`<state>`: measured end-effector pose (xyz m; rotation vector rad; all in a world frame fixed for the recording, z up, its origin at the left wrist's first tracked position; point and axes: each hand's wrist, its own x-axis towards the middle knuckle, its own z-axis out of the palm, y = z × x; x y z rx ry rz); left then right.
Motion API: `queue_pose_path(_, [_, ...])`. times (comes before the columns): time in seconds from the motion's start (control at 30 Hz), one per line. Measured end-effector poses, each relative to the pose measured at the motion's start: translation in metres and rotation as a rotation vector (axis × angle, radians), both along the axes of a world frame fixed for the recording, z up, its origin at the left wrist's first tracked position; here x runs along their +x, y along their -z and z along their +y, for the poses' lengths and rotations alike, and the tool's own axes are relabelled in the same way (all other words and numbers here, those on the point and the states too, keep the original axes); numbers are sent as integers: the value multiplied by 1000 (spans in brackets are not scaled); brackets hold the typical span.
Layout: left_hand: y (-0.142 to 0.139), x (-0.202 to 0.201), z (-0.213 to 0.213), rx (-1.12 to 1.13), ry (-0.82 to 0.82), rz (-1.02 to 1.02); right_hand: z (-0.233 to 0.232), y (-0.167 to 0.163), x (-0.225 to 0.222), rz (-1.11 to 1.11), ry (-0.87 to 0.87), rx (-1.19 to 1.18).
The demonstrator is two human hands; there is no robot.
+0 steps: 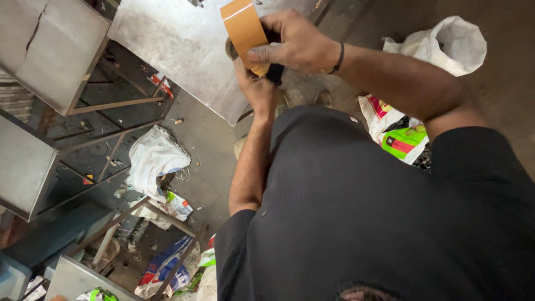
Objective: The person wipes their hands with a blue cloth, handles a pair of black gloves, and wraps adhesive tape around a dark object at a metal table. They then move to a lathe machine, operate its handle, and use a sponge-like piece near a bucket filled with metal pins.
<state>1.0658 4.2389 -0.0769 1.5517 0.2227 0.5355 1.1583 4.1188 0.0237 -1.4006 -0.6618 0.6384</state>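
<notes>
A roll of brown packing tape (243, 29) is held up in front of my chest, near the top middle of the view. My right hand (295, 42) wraps over it from the right, thumb pressed along its lower edge. My left hand (257, 89) comes up from below and grips a small dark object (275, 71) under the roll; what that object is cannot be made out. A dark band sits on my right wrist. My black shirt fills the lower right.
A sheet of grey metal (178, 39) lies tilted behind the tape. Metal frames and panels (44, 50) stand at the left. White and coloured plastic bags (156, 159) litter the floor, with a white sack (446, 42) at the upper right.
</notes>
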Motion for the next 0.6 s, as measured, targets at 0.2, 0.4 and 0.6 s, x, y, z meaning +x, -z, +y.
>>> queue_pose_path(0.2, [0,-3,8,-129,170,303,4,-5,1,-75,33,-196])
queue_pose_path(0.4, [5,3,17,-27,312,402,4,2,-6,-188,11,-204])
queue_pose_path(0.6, [13,12,31,-350,454,139,4,8,-50,-412,198,-318])
